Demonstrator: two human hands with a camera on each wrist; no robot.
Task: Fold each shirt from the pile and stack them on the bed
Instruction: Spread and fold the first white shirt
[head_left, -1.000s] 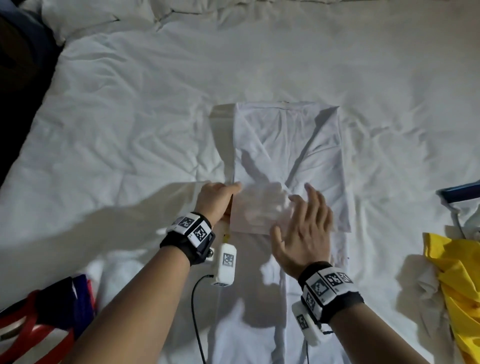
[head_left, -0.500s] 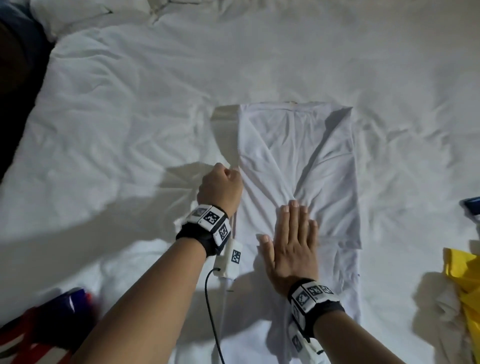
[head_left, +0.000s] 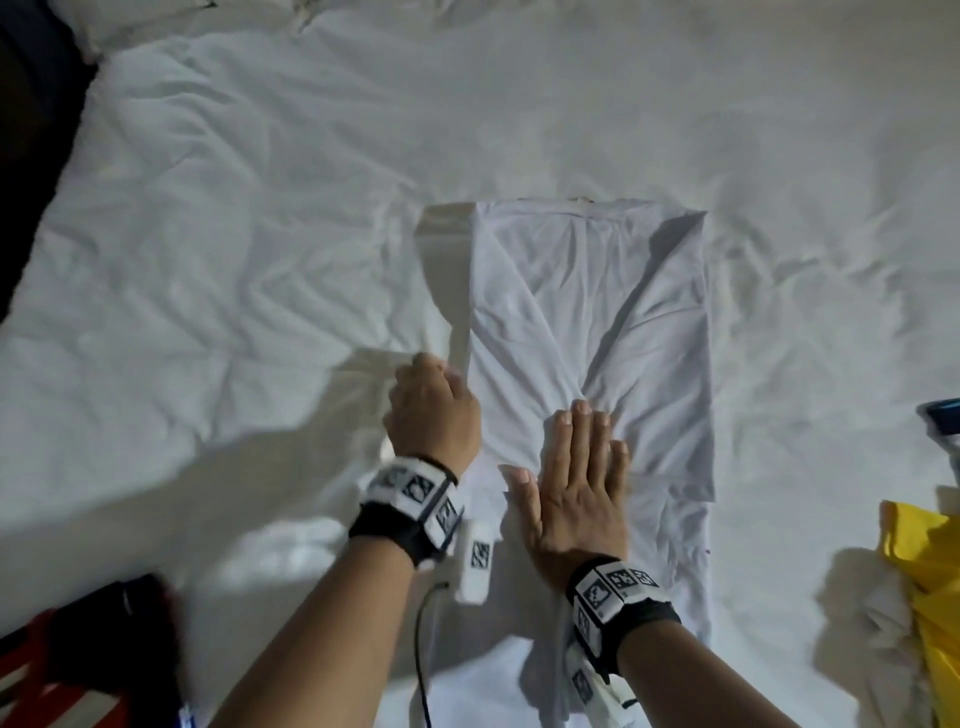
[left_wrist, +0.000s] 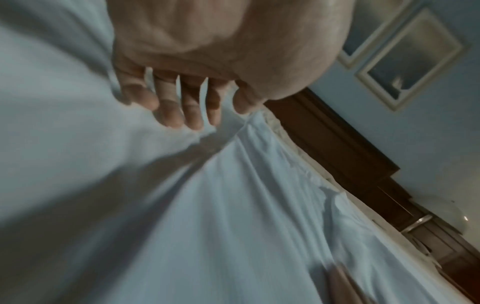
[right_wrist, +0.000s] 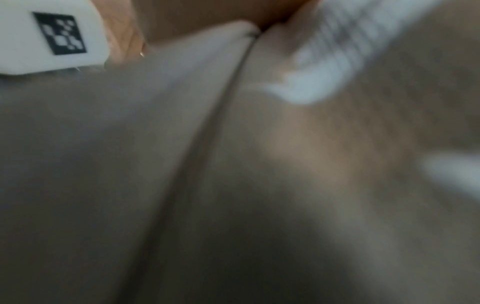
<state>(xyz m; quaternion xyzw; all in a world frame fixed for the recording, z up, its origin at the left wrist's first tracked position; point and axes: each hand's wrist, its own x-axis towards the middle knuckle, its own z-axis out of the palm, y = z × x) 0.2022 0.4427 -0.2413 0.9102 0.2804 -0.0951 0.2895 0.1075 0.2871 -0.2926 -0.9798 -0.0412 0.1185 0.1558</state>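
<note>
A white shirt (head_left: 587, 312) lies on the white bed (head_left: 260, 208) with both sides folded in to a long rectangle. My left hand (head_left: 431, 405) sits at the shirt's left edge, fingers curled. In the left wrist view its fingers (left_wrist: 182, 107) grip white cloth that shows between them. My right hand (head_left: 576, 478) lies flat, fingers straight and together, pressing on the shirt's lower middle. The right wrist view is dark and blurred, with cloth close to the lens.
A yellow garment (head_left: 930, 571) is heaped at the right edge, with a blue item (head_left: 943, 415) above it. A red, black and white garment (head_left: 62, 670) lies at the bottom left. The bed's left edge drops to dark floor (head_left: 31, 156). A dark headboard (left_wrist: 337, 154) stands beyond.
The cloth my left hand held up has come down flat. My right hand went from raised to pressing flat on the shirt. My left hand shifted a little along the left edge.
</note>
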